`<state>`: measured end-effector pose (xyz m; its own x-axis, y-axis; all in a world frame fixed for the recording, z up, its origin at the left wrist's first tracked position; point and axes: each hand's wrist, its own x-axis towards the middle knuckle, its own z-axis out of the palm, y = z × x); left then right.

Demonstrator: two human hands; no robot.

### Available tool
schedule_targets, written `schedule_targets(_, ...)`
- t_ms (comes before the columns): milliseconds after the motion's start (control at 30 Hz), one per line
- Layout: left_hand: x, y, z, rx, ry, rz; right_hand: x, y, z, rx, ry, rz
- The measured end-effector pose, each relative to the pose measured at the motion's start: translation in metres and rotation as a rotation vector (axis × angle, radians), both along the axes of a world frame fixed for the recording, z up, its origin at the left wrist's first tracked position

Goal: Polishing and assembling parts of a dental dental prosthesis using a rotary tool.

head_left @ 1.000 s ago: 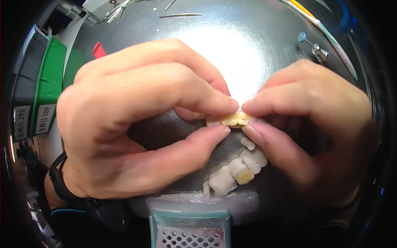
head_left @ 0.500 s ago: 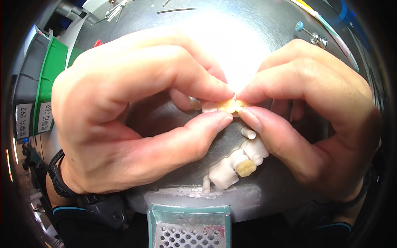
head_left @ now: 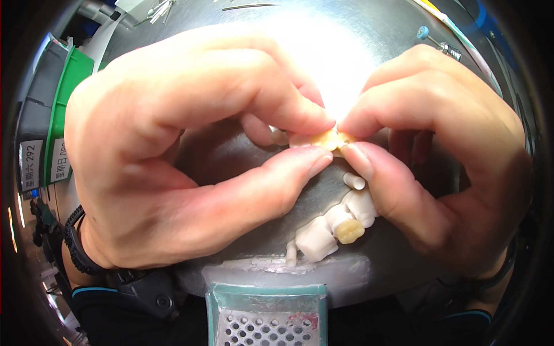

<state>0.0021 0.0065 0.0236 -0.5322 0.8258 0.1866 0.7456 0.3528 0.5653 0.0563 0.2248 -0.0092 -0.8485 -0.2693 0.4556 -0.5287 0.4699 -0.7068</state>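
Between both hands is a small yellowish dental crown piece (head_left: 326, 140), lit strongly from beyond. My left hand (head_left: 130, 150) pinches its left part between thumb and forefinger. My right hand (head_left: 467, 121) grips the right end the same way, its fingertips almost meeting the left ones. Much of the piece is hidden by the fingers. On the dark work surface below lies a white dental model (head_left: 316, 237) with peg-like ends. A separate yellowish crown (head_left: 350, 232) sits at one of its teeth. My right thumb overlaps the model's far end in the picture.
A green bin (head_left: 75, 81) and a grey bin (head_left: 41, 98) stand at the left. At the front edge is a perforated tray with a teal frame (head_left: 214, 311). A blue-tipped rotary bur (head_left: 423, 33) and thin metal tools (head_left: 161, 10) lie at the back.
The whole view has shifted slightly, so most things appear a little displaced. Both hands keep their pinch on the crown piece, which sits slightly farther up and right in the picture.
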Motion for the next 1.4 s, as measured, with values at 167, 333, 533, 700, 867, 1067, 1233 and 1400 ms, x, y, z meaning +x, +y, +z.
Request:
schedule_targets(167,0.001,0.001,-0.001,0.058,-0.033,0.006,-0.001,-0.003,0.002,-0.019,-0.016,0.01)
schedule_targets(333,-0.002,-0.001,-0.007,0.129,-0.117,0.017,0.001,-0.002,0.003,-0.03,-0.028,-0.017)
schedule_targets(533,-0.008,-0.009,-0.011,0.146,-0.028,-0.078,-0.002,-0.004,0.0,-0.051,-0.049,-0.017)
schedule_targets(700,-0.012,-0.01,-0.006,0.091,-0.013,-0.084,-0.004,-0.003,0.002,-0.077,-0.062,-0.03)
schedule_targets(867,-0.014,-0.007,-0.009,0.126,0.031,-0.074,-0.004,-0.008,-0.003,-0.189,-0.068,-0.041)
schedule_targets(1067,-0.014,-0.007,-0.014,0.145,0.01,-0.063,-0.005,-0.001,0.011,-0.039,-0.192,-0.059)
schedule_targets(1233,-0.004,-0.002,-0.03,0.343,0.022,-0.023,0.0,-0.01,-0.009,-0.206,-0.097,-0.089)
schedule_targets(1400,-0.013,-0.006,-0.037,0.367,-0.025,-0.053,-0.001,-0.013,-0.012,-0.261,-0.092,-0.075)
